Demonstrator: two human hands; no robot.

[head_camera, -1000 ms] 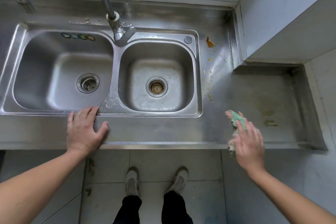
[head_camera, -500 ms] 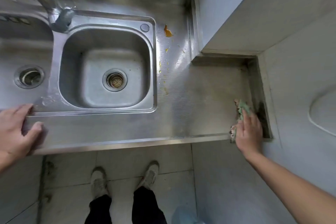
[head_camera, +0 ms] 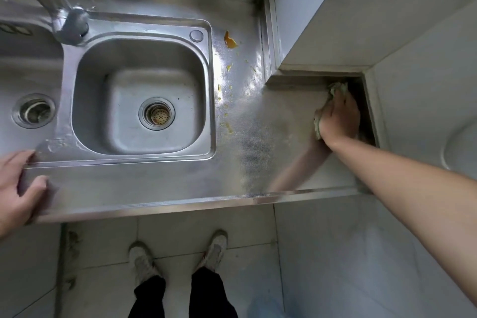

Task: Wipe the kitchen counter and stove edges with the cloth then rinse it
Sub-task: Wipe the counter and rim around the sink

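One cloth, green, soft, light, probably damp, bunched in the counter corner at three o'clock from the sink, pressed flat beneath the outstretched right hand, best gathered at its middle; left hand spread on the front edge at eight o'clock.

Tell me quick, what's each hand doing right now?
Left hand: open, resting on the counter at its front edge.
Right hand: open, pressing the cloth into the far right corner.
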